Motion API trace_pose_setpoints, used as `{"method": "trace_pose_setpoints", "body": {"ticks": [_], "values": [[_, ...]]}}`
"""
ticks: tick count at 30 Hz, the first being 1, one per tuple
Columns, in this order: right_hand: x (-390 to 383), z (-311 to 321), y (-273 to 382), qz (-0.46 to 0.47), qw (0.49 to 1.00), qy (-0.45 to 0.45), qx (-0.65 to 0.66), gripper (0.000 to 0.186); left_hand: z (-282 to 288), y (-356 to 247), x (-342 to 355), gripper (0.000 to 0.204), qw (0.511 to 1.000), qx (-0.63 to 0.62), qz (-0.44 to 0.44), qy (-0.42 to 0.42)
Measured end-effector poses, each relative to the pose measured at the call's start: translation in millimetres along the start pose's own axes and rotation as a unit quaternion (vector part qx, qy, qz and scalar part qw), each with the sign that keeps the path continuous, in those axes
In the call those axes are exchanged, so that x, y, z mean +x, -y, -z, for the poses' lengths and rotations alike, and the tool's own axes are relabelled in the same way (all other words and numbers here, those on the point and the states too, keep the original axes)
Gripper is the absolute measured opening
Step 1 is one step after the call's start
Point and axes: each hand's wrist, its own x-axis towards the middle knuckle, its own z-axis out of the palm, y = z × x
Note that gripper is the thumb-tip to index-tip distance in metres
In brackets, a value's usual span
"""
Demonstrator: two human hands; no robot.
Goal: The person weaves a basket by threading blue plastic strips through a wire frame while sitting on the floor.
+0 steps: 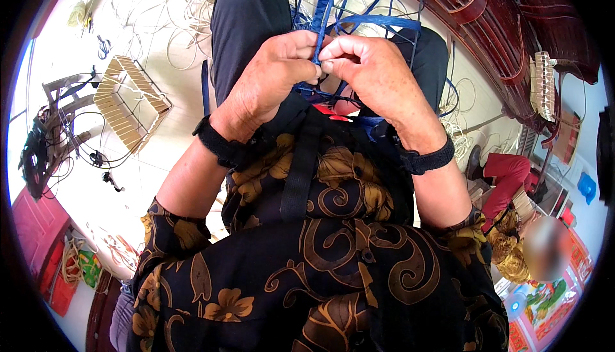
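Observation:
A blue wire frame, partly wound with flat blue strips [384, 20], rests between my knees. My left hand [272, 73] pinches a blue-wrapped bar [318, 48] of it between thumb and fingers. From the other side my right hand [375, 70] closes its thumb and forefinger at the same bar, near its lower end. The fingertips nearly meet there, and whatever fine strip end lies between them is hidden. Loose blue strips hang around the frame behind my hands.
Tangled pale strips [186, 6] lie on the floor ahead. At the left stands a frame with tan slats [114, 121], beside black cables [38, 150]. A dark red wooden bench [480, 38] runs along the right. Another person in red trousers [508, 169] sits at the lower right.

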Motion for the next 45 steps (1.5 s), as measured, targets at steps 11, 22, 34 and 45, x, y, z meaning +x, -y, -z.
{"method": "trace_pose_setpoints", "body": {"ticks": [11,22,34,45], "values": [[-1,-7,-4,0.006,0.994,-0.107,0.010,0.032,0,5,-2,0.036,1.000,-0.010,-0.008,0.001],[-6,-4,4,-0.073,0.994,-0.082,0.024,0.033,7,10,-3,0.044,0.999,0.031,-0.019,0.017],[-5,-2,-7,-0.006,0.985,-0.147,-0.088,0.043,-2,-2,-4,0.030,1.000,0.005,0.014,-0.001],[20,24,-23,-0.111,0.941,0.159,0.277,0.043,0,-1,-3,0.043,0.999,0.031,0.010,0.012]]}}
